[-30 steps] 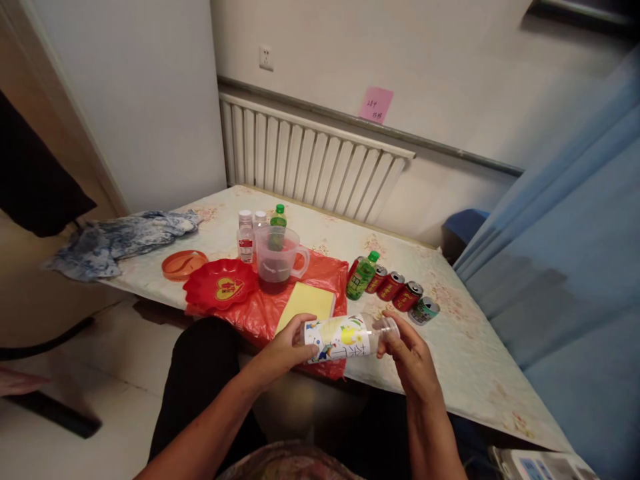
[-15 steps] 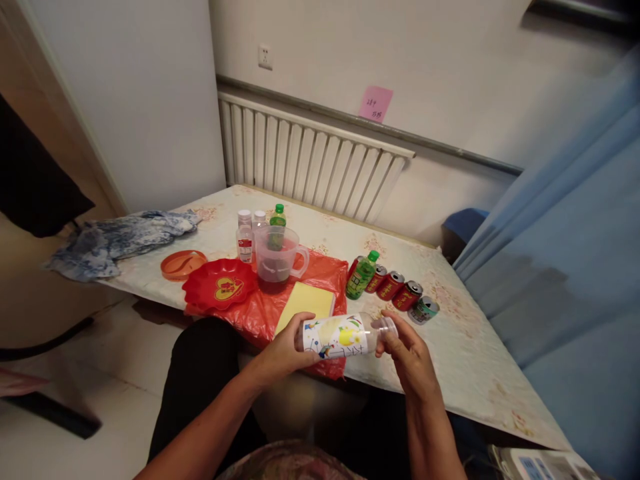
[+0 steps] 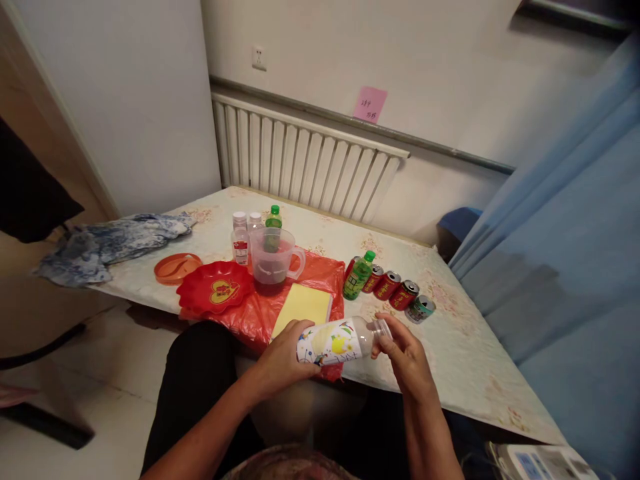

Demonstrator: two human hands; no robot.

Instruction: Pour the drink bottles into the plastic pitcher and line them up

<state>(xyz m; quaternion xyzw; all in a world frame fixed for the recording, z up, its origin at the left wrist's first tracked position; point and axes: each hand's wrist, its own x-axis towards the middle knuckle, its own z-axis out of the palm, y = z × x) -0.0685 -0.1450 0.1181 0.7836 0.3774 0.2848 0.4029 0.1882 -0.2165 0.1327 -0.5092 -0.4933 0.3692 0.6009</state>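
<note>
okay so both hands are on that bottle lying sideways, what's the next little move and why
Probably keep twisting the clear cap with the right hand while the left hand steadies the clear plastic bottle with the white fruit-print label. The right fingers pinch the cap end, the bottle is held level, and the cap seems still on.

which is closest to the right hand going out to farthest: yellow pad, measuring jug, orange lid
From the right hand:
1. yellow pad, just left of it on the red bag.
2. measuring jug, farther back and left.
3. orange lid, far left near the table edge.
</note>
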